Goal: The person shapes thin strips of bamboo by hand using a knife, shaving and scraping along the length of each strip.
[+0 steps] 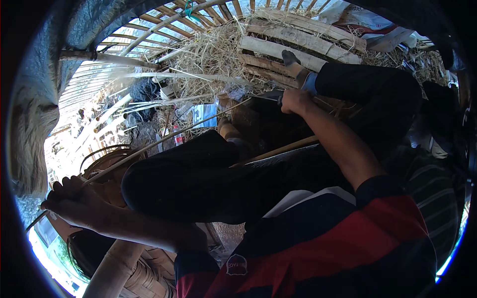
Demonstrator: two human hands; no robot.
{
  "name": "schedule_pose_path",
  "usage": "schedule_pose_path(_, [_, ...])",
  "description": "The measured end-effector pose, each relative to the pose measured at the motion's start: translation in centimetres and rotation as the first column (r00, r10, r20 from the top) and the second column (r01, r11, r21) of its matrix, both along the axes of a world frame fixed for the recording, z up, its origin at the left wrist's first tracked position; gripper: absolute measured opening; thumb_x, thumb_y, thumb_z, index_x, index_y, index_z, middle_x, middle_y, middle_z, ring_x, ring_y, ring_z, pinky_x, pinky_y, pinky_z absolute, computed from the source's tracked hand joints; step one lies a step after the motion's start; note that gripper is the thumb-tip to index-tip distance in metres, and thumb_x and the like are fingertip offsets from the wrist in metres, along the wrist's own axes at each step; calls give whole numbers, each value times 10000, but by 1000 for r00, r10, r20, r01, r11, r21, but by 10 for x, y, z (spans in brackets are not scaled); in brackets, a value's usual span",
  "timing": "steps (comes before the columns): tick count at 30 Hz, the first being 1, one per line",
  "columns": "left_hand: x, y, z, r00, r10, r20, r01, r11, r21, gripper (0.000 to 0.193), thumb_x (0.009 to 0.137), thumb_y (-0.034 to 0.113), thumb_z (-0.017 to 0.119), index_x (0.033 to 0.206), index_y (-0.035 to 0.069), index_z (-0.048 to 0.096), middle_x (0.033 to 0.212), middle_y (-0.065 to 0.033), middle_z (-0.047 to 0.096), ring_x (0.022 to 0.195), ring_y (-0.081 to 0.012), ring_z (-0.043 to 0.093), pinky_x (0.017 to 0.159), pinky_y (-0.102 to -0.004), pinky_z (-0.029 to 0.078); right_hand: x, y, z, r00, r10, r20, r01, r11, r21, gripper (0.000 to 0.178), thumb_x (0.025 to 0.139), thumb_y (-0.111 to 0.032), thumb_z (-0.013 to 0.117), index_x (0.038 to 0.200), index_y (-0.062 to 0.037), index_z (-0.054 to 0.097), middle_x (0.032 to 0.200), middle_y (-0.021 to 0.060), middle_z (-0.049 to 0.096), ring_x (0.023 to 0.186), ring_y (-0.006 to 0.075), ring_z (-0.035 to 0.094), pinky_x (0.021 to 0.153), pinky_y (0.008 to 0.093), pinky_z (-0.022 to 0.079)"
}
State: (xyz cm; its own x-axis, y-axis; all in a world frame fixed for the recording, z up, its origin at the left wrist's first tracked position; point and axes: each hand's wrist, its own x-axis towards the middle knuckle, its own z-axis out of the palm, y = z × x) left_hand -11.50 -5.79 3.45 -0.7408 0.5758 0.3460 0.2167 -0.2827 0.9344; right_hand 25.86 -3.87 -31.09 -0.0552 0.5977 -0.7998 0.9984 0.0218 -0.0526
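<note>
The person sat with bent legs in black trousers (179, 179), worn with a red and navy shirt (343, 223). The left hand (74, 201), at the far left, was found closed around a long thin strip (164, 141), its fingers curled over it; a short end projected beyond the hand. From there the strip rose obliquely, passing above the near knee, to the middle of the view.

The right hand (296, 102) was clenched on the handle of a knife (271, 95), the dark blade directed leftward. The far end of the strip lay at the blade's tip; whether the two touched could not be determined.

A pale rod (290, 145) lay slanting between the legs. Loose straw (208, 57) covered the ground ahead, beside a platform of wooden slats (283, 49). A blue and white packet (204, 115) and a red-labelled bottle (178, 135) were noted beyond the near knee. A thick bamboo pole (117, 263) stood at lower left.
</note>
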Motion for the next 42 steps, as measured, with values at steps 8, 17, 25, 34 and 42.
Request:
schedule_pose_path(8, [-6,-7,-1,995,-98,-15,98,994,47,512,973,442,358,567,146,264,548,22,211,487,-102,169,450,-265,173,2,22,-5,998,-6,-65,5,1000,-17,342,613,-180,625,921,-46,690,990,154,667,935,310,640,743,402,523])
schedule_pose_path(17, [-2,-9,-3,998,-56,-3,56,996,66,514,975,425,366,566,144,235,540,25,173,487,-98,138,445,-268,139,16,36,-5,1000,-12,10,12,995,-96,362,670,-167,591,997,-38,676,1071,133,652,989,286,633,758,452,518])
schedule_pose_path(25, [-3,-5,-3,997,-81,-4,81,992,94,501,972,381,416,566,145,241,547,26,192,490,-98,157,457,-264,169,23,-17,3,960,-278,-22,271,949,-164,383,700,-177,585,1041,-13,649,1115,190,621,1039,322,603,858,420,489])
schedule_pose_path(34, [2,-7,-4,995,-97,4,96,992,77,514,945,425,455,564,146,252,546,31,194,489,-95,169,448,-263,169,22,-17,-2,960,-260,-103,252,964,-82,369,679,-179,574,956,55,643,993,269,630,955,375,621,839,422,496])
schedule_pose_path(42, [-1,-7,-6,991,-112,72,107,992,71,504,959,418,432,564,155,265,544,33,197,495,-93,177,450,-265,156,31,-33,-4,971,-238,-17,236,968,-91,398,699,-178,584,1049,8,624,1100,220,615,1031,346,601,861,422,491])
